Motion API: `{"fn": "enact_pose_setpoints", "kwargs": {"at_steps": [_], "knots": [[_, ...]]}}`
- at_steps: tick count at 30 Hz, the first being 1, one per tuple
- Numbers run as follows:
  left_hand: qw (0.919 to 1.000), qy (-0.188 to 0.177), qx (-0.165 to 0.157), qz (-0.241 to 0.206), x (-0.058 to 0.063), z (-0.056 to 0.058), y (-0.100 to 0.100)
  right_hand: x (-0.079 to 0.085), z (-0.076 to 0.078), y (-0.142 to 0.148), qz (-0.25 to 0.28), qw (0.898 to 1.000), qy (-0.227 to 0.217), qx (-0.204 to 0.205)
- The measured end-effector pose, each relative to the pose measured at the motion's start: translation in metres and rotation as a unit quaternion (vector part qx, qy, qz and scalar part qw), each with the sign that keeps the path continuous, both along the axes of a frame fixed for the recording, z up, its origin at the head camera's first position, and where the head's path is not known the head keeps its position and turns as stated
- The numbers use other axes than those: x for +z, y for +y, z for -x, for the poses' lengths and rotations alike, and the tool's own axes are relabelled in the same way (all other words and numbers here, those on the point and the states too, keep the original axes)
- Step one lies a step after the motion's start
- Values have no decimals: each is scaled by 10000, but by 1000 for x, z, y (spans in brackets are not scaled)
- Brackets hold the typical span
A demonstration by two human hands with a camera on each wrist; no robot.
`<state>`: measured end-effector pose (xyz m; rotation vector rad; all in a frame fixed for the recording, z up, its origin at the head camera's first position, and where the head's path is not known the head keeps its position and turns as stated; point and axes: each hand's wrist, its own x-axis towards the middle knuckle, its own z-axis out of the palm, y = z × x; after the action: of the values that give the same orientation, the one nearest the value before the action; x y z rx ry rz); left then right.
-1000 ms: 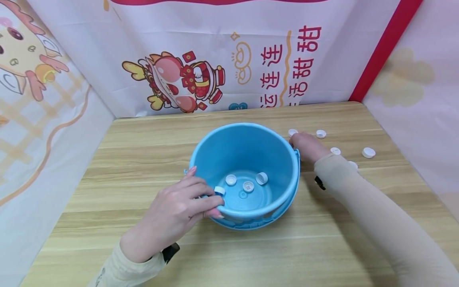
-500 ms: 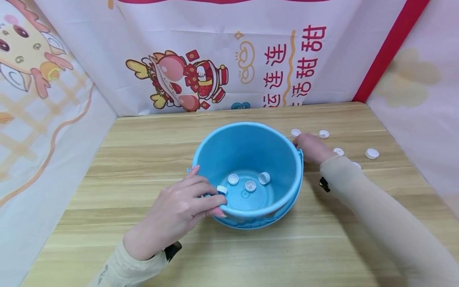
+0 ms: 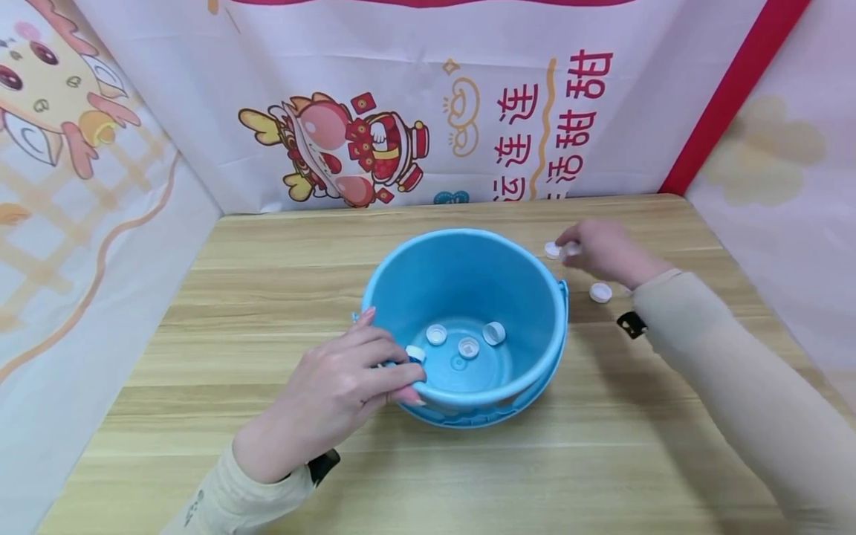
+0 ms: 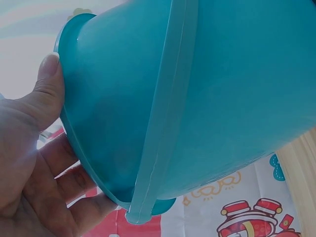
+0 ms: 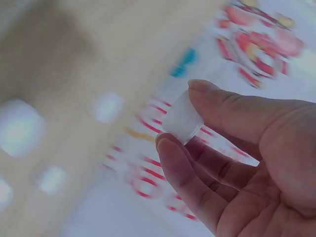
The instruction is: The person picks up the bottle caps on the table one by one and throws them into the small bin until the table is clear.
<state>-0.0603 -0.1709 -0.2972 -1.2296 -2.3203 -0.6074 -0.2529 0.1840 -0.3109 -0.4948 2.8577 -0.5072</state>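
A light-blue plastic bucket [image 3: 461, 279] stands on the wooden table, with several white bottle caps, one of them a ribbed-looking cap [image 3: 493, 333], on its floor. My left hand [image 3: 337, 383] grips the near-left rim; in the left wrist view the thumb [image 4: 48, 74] lies along the outer side and the other fingers curl over the edge. Right of the bucket, my right hand [image 3: 611, 251] pinches a white bottle cap [image 5: 181, 118] between thumb and fingertips, above the table. Another cap [image 3: 552, 250] lies on the table just beyond those fingertips.
A loose white cap [image 3: 600, 293] lies below my right wrist, and more blurred caps, such as a pale one [image 5: 108, 106], show in the right wrist view. The bucket's handle [image 3: 565, 297] hangs down its side. Printed cloth [image 3: 401, 44] walls the table's back and sides.
My right hand has lifted from beside the bucket's right side and moved up and right, now with a bottle cap in its fingers. The left hand keeps its grip on the rim.
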Motion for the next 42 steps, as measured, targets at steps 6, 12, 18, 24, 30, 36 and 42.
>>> {"fn": "enact_pose_setpoints", "kwargs": {"at_steps": [6,12,18,24,30,36,42], "knots": [[10000,48,-8,-6,0,0,0,66,-23,-9,-113,9954,935,171],[10000,60,-16,-27,0,0,1,112,-55,-21,112,9759,2077,662],[10000,41,3,10,0,0,0,134,-82,-32,179,9564,2636,1249],[10000,-58,43,37,0,0,-2,133,-99,-46,376,9425,2680,1964],[10000,-23,23,28,0,0,-2,125,-112,-63,370,9546,2006,2170],[9999,-123,50,73,1,0,-2,115,-119,-79,282,9539,1632,2504],[9999,-128,60,88,1,0,-2,108,-125,-92,224,9497,1440,2771]]}}
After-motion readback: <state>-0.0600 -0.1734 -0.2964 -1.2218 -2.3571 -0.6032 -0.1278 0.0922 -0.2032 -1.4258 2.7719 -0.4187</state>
